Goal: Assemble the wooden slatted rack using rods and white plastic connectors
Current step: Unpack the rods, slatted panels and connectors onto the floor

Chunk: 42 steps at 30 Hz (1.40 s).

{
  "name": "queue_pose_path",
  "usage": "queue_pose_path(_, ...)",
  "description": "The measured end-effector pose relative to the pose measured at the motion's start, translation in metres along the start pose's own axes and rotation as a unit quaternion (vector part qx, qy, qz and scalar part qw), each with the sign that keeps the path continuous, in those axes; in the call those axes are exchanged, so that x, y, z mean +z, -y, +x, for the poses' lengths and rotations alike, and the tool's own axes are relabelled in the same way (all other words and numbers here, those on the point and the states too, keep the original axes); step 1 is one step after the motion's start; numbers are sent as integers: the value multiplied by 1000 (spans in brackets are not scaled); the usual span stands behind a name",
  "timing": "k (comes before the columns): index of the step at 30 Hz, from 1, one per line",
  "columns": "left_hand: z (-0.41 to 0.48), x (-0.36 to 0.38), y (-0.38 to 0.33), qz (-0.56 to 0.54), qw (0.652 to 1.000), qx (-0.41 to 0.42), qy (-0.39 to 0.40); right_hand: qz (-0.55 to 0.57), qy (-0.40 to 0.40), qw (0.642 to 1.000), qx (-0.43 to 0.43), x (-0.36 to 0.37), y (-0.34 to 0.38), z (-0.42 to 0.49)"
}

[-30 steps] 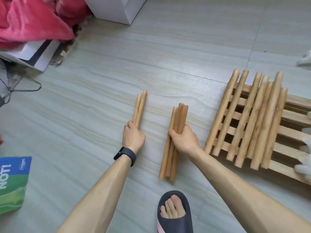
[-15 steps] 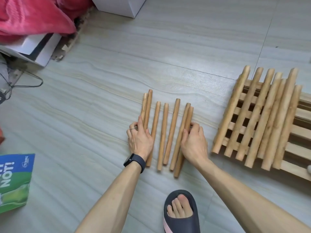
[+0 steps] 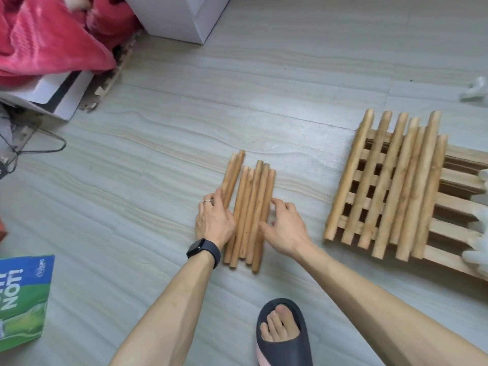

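Observation:
Several short wooden rods (image 3: 250, 207) lie side by side in a tight row on the floor in front of me. My left hand (image 3: 214, 220) presses against the row's left side with fingers fairly straight. My right hand (image 3: 284, 225) rests against the right side, fingers spread and loosely bent, gripping nothing. To the right, several longer rods (image 3: 390, 180) lie across stacked wooden slat panels (image 3: 459, 180). White plastic connectors (image 3: 478, 249) sit at the right edge, and another connector (image 3: 475, 88) lies farther back.
A red blanket (image 3: 52, 38) and a white box (image 3: 179, 14) are at the back left. A black wire hanger (image 3: 34, 146) lies at the left. A green and blue carton (image 3: 21, 299) is at the near left. My slippered foot (image 3: 282, 331) is below the rods.
The rods were spread apart half a second ago; both hands have pushed them together into one tight row. Earlier they lay as two separate bundles.

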State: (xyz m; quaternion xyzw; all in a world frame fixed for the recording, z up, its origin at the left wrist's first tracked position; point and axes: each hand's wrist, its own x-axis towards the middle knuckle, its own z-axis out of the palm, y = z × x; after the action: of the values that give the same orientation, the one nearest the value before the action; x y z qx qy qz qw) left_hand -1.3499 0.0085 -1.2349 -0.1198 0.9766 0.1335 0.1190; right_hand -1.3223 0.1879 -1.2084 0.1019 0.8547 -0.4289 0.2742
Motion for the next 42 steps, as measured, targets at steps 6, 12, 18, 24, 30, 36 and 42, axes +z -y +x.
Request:
queue_pose_path(6,10,-10,-77,-59,988,125,-74,83,-139,983,-85,-90,-18,-46)
queue_pose_path(12,-22,10,-211,-128,959,252,7,-6,-264,964,12,-203,-90,-63)
queue_pose_path(18,-45,35,-271,50,971,235,13,-39,-235,957,163,-215,-134,-47)
queue_pose_path(24,-48,35,-280,80,968,237,10,35,-232,961,146,-197,-144,-40)
queue_pose_path(30,-49,30,-300,6,980,139,139,100,-240,958,122,-194,-151,-46)
queue_pose_path(36,-46,24,-311,-25,975,119,186,119,-241,954,132,-193,-150,-40)
queue_pose_path(42,-38,18,-301,-96,969,134,184,103,-231,960,120,-190,-157,-41)
